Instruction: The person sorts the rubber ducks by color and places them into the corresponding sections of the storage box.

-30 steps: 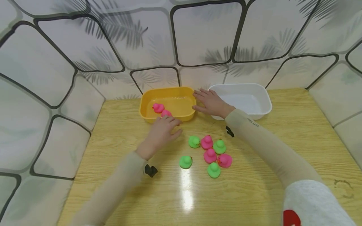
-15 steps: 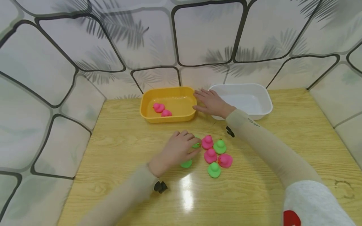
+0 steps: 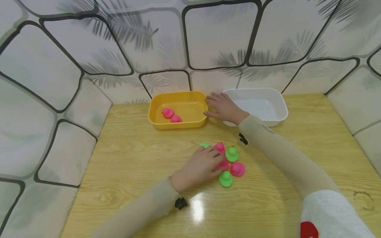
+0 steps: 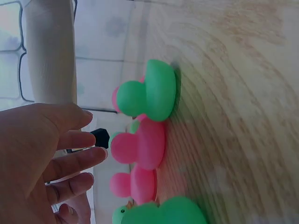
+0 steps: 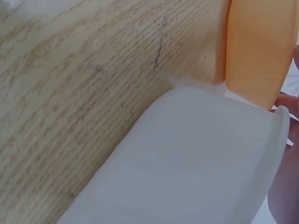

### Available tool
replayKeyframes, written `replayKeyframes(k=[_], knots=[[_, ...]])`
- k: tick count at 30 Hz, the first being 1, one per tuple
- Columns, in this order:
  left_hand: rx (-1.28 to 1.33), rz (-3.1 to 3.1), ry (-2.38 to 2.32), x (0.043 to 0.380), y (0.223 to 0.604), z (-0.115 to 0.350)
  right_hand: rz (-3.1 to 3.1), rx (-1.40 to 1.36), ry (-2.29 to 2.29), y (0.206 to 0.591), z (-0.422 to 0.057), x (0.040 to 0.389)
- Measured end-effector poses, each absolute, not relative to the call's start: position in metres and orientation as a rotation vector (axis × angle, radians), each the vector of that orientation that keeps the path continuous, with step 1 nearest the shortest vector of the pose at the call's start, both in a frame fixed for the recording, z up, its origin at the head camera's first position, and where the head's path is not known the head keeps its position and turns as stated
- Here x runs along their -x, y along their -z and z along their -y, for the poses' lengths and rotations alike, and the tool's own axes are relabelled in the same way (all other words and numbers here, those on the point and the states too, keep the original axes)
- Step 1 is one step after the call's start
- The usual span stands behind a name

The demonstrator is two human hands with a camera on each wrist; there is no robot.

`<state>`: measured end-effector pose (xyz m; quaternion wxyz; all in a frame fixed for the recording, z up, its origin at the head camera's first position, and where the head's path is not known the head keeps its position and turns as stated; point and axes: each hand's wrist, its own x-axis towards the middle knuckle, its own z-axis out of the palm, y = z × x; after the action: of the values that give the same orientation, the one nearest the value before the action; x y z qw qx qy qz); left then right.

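Observation:
My left hand (image 3: 198,168) hovers palm down over a cluster of rubber ducks, fingers loosely bent and holding nothing. Its fingertips are nearest a pink duck (image 3: 223,165), partly covered from above; the left wrist view shows a gap between the fingers and this pink duck (image 4: 140,145). Around it sit a green duck (image 3: 226,179), a second pink duck (image 3: 237,169) and several others. Another green duck (image 4: 163,212) is in the foreground of the left wrist view. My right hand (image 3: 224,107) lies with spread fingers over the adjoining rims of the yellow tub (image 3: 178,125) and white tub (image 3: 256,102).
Two pink ducks, one at the left (image 3: 168,113) and one lower (image 3: 176,119), lie inside the yellow tub. Both tubs stand at the back of the wooden table (image 3: 125,148), against a patterned wall (image 3: 217,36).
My left hand has moved from the yellow tub's front edge toward the right and nearer me, over the loose ducks. The right hand stays at the tubs' rims.

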<state>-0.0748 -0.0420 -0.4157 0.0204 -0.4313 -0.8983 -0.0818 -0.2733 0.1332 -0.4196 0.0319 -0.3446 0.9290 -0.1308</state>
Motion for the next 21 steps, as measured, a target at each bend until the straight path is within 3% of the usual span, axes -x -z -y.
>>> replayKeyframes(k=[21], knots=[[1.392,2.766,0.149,0.068,0.427,0.004,-2.884,0.995,0.439,0.425,-0.134,0.261]])
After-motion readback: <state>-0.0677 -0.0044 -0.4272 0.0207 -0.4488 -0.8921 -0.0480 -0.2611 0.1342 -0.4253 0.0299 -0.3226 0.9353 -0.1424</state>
